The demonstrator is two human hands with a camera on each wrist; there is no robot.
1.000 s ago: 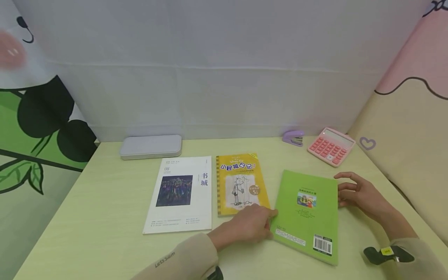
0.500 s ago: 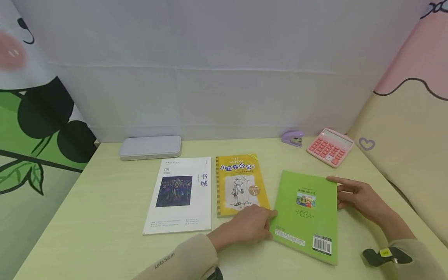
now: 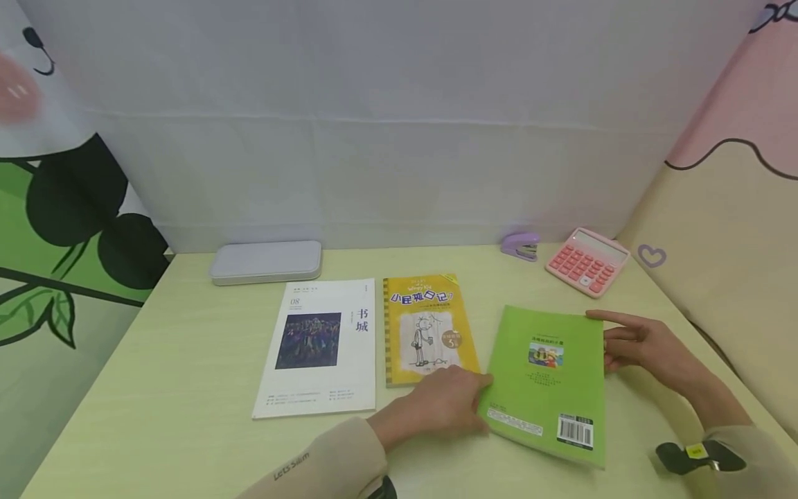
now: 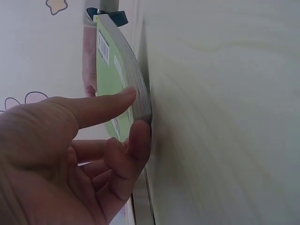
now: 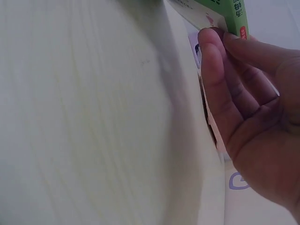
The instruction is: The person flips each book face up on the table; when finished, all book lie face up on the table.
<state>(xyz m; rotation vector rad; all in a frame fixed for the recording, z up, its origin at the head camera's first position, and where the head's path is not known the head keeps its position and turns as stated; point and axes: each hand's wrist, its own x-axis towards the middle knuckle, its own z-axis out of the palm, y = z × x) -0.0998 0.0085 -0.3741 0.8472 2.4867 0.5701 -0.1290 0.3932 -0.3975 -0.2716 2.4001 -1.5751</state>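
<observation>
A green book (image 3: 542, 395) lies back cover up at the right of the table, its barcode near the front corner. My left hand (image 3: 433, 402) pinches its lower left corner, the thumb (image 4: 112, 104) on the page edges and a curled finger against the corner. At the opposite side my right hand (image 3: 651, 350) holds the edge between thumb and fingers, the index finger stretched along the top right corner. In the right wrist view that side of the book (image 5: 229, 18) is tilted up off the table, and part of its underside shows.
Left of the green book lie a yellow comic book (image 3: 430, 329) and a white magazine (image 3: 318, 346). Along the back stand a pale grey flat case (image 3: 267, 261), a purple stapler (image 3: 520, 245) and a pink calculator (image 3: 588, 262). A white cloth (image 3: 399, 138) hangs behind the table.
The right edge of the green book has risen slightly from the table. My right hand's fingers have moved onto and around that edge, while my left hand stays at the lower left corner.
</observation>
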